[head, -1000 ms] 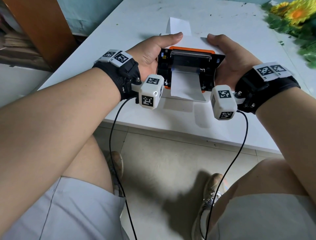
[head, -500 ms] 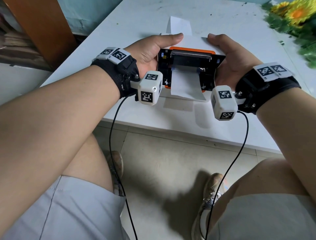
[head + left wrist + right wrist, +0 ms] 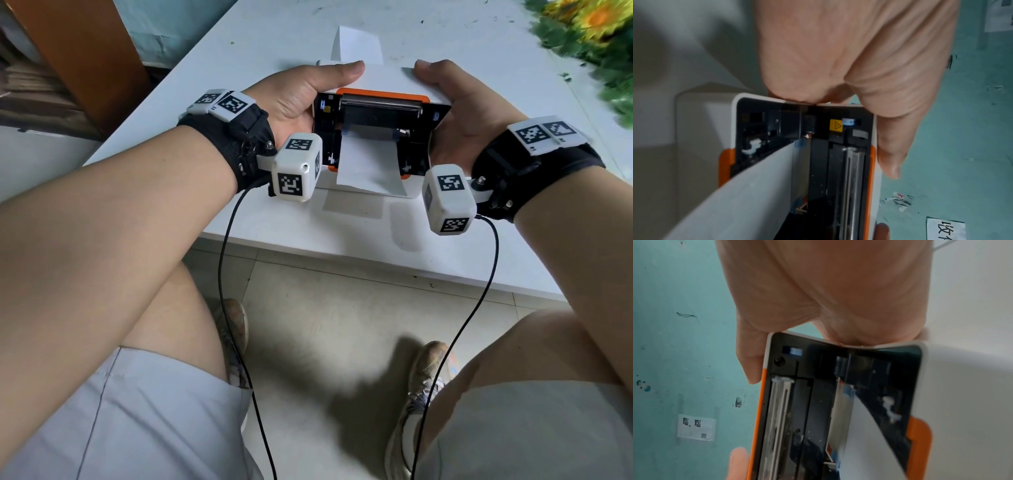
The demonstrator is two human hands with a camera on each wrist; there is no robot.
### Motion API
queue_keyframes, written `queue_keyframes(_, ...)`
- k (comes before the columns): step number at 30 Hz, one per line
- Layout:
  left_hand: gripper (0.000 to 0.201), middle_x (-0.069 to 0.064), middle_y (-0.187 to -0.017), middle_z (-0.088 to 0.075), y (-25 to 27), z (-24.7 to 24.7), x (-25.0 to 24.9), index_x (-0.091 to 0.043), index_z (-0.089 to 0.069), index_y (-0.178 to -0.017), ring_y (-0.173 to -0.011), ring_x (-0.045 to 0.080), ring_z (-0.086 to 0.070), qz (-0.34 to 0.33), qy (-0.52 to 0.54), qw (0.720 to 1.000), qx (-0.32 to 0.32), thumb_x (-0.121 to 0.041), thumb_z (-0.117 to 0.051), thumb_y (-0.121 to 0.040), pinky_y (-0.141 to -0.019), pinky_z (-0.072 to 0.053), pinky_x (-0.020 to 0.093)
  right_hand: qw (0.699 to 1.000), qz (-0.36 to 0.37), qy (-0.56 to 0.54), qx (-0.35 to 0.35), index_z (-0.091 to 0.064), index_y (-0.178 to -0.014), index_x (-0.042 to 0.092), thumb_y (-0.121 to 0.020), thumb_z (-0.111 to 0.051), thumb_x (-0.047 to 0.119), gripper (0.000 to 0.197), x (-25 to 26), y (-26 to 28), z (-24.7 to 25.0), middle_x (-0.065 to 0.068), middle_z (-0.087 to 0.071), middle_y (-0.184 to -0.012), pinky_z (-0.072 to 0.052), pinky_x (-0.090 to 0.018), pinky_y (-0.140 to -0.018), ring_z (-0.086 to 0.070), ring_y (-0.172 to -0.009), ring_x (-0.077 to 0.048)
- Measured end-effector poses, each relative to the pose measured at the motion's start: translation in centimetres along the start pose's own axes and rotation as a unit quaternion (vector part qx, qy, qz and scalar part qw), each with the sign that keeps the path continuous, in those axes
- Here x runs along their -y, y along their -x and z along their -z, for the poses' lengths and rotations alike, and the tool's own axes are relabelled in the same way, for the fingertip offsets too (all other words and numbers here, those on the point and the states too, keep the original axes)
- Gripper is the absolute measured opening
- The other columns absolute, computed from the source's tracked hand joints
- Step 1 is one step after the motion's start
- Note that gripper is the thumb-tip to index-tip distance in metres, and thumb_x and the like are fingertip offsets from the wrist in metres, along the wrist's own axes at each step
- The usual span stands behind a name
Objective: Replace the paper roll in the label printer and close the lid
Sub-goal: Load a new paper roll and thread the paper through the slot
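Left hand [image 3: 298, 99] and right hand [image 3: 459, 113] clasp the half-open lid [image 3: 380, 73] by its sides, thumbs on top.

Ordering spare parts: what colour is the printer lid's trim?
Orange trim, clearest in the head view.

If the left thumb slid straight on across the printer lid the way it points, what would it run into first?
Probably the right hand's thumb. The left hand's thumb lies along the lid pointing at it, with only bare white lid between them, though depth is hard to judge.
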State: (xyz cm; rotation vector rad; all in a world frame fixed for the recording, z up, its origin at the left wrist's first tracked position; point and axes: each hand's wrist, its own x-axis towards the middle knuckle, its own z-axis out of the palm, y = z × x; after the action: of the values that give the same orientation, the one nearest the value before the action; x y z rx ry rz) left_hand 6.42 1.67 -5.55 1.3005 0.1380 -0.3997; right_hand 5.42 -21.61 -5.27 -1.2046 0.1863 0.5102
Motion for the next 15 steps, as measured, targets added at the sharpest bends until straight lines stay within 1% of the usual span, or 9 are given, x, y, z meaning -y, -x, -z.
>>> queue_keyframes(2, 0.043, 0.021, -0.136, -0.070, 0.0, 0.1, -0.1, -0.014, -0.069, -0.124, -0.127, 0.044, -0.066, 0.006, 0.002, 1.000, 0.010, -0.024, -0.086, -0.086, -0.104, -0.051, 0.061, 1.000, -0.001, -0.004, 0.005, -0.060, -0.151, 0.015, -0.088, -0.080, 0.039, 0.070, 0.0, 0.2, -0.1, -0.015, -0.070, -0.143, -0.049, -0.064, -0.108, -0.071, -0.126, -0.040)
queue_keyframes(5, 0.041, 0.016, -0.115, -0.077, 0.2, 0.3, -0.2, -0.015, -0.066, -0.127, -0.100, 0.037, -0.075, 0.017, -0.025, 0.999, 0.029, -0.027, -0.081, -0.091, -0.093, -0.059, 0.052, 1.000, 0.015, -0.004, -0.003, -0.061, -0.149, 0.014, -0.089, -0.080, 0.036, 0.067, 0.0, 0.3, -0.2, -0.016, -0.069, -0.144, -0.051, -0.064, -0.107, -0.071, -0.126, -0.040)
queue_keyframes(6, 0.042, 0.015, -0.116, -0.077, 0.3, 0.5, -0.3, -0.015, -0.067, -0.130, -0.101, 0.036, -0.075, 0.018, -0.033, 0.999, 0.033, -0.027, -0.080, -0.092, -0.092, -0.060, 0.051, 1.000, 0.018, -0.002, -0.008, -0.062, -0.148, 0.013, -0.088, -0.080, 0.035, 0.066, 0.0, 0.3, -0.2, -0.015, -0.069, -0.144, -0.051, -0.063, -0.107, -0.070, -0.127, -0.040)
queue_keyframes(7, 0.047, 0.015, -0.124, -0.076, 0.3, 0.6, -0.3, -0.014, -0.068, -0.134, -0.109, 0.036, -0.074, 0.018, -0.037, 0.998, 0.036, -0.026, -0.081, -0.091, -0.095, -0.059, 0.052, 1.000, 0.019, 0.000, -0.012, -0.066, -0.145, 0.012, -0.088, -0.081, 0.034, 0.063, 0.0, 0.4, -0.2, -0.014, -0.071, -0.141, -0.053, -0.061, -0.106, -0.071, -0.125, -0.039)
queue_keyframes(9, 0.056, 0.016, -0.138, -0.070, 0.2, 0.7, -0.2, -0.013, -0.066, -0.141, -0.121, 0.036, -0.071, 0.014, -0.039, 0.999, 0.036, -0.023, -0.083, -0.088, -0.099, -0.057, 0.055, 1.000, 0.014, 0.007, -0.009, -0.077, -0.125, 0.011, -0.090, -0.079, 0.033, 0.041, 0.1, 0.7, -0.1, -0.012, -0.079, -0.121, -0.058, -0.054, -0.100, -0.076, -0.113, -0.036)
queue_keyframes(10, 0.054, 0.015, -0.136, -0.071, 0.4, 0.7, -0.2, -0.013, -0.067, -0.139, -0.117, 0.034, -0.072, 0.012, -0.039, 0.998, 0.037, -0.021, -0.083, -0.088, -0.095, -0.060, 0.053, 1.000, 0.010, 0.003, -0.001, -0.081, -0.111, 0.012, -0.091, -0.078, 0.031, 0.027, 0.0, 0.9, -0.1, -0.012, -0.080, -0.113, -0.059, -0.053, -0.098, -0.078, -0.110, -0.036)
queue_keyframes(11, 0.050, 0.014, -0.131, -0.073, 0.4, 0.7, -0.2, -0.014, -0.068, -0.136, -0.111, 0.032, -0.073, 0.010, -0.041, 0.998, 0.040, -0.019, -0.082, -0.088, -0.090, -0.061, 0.050, 1.000, 0.009, -0.009, 0.002, -0.083, -0.101, 0.013, -0.091, -0.078, 0.029, 0.019, 0.0, 1.1, -0.1, -0.013, -0.080, -0.113, -0.058, -0.055, -0.099, -0.077, -0.114, -0.037)
queue_keyframes(13, 0.045, 0.012, -0.129, -0.070, 0.5, 0.7, -0.1, -0.016, -0.067, -0.133, -0.112, 0.031, -0.071, 0.002, -0.046, 0.998, 0.052, -0.017, -0.080, -0.089, -0.089, -0.061, 0.048, 1.000, 0.008, -0.020, 0.012, -0.082, -0.099, 0.015, -0.090, -0.080, 0.026, 0.015, -0.2, 1.3, -0.1, -0.013, -0.076, -0.129, -0.053, -0.061, -0.107, -0.068, -0.130, -0.037)
queue_keyframes(15, 0.047, 0.013, -0.133, -0.069, 0.3, 0.8, 0.0, -0.013, -0.067, -0.132, -0.119, 0.032, -0.070, -0.011, -0.045, 0.998, 0.052, -0.015, -0.082, -0.087, -0.098, -0.058, 0.050, 0.999, 0.007, -0.022, 0.026, -0.079, -0.108, 0.016, -0.090, -0.079, 0.025, 0.020, -0.2, 1.1, 0.1, -0.013, -0.068, -0.144, -0.050, -0.062, -0.110, -0.063, -0.136, -0.037)
